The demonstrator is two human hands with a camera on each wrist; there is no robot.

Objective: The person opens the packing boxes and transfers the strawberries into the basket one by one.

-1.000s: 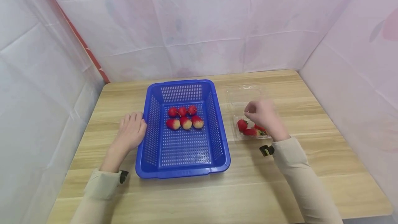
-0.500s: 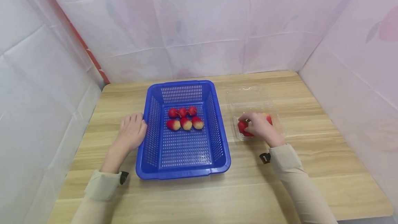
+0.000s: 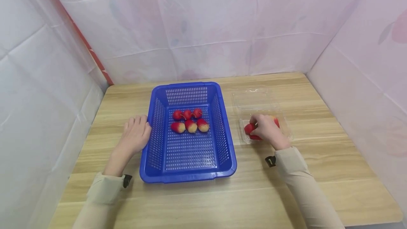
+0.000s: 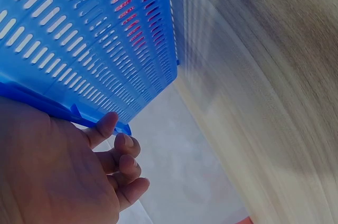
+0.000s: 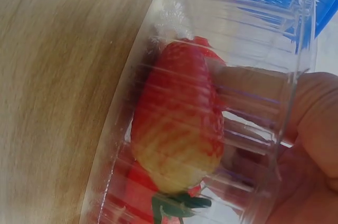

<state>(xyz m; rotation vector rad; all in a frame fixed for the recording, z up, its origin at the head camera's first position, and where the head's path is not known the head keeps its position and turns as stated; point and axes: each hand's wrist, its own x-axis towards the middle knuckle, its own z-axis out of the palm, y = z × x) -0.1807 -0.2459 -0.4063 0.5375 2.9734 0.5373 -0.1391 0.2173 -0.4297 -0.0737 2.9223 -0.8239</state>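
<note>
My left hand [image 3: 137, 133] is at the left rim of a blue plastic basket [image 3: 227, 140]. In the left wrist view, bent fingers [image 4: 125, 163] show under the basket's rim, one against it. My right hand [image 3: 266, 129] reaches into a clear plastic clamshell box [image 3: 287, 130] and pinches a red strawberry [image 3: 249, 129]. Through the box wall, the right wrist view shows a red-and-yellow strawberry [image 5: 177, 113] with green leaves, in front of the fingers. Inside the basket lie a row of three red cherries [image 3: 187, 114] and a row of three red-and-yellow strawberries [image 3: 190, 126].
The clamshell's clear lid [image 3: 251, 98] lies folded back behind the box. Everything stands on a light wooden table [image 3: 203, 204]. Pale printed cloth [image 3: 210, 27] hangs behind it and along both sides.
My right hand has come down from above the clear box into it and taken hold of a red strawberry, whose green leaves have turned out of sight. The left hand stays put.
</note>
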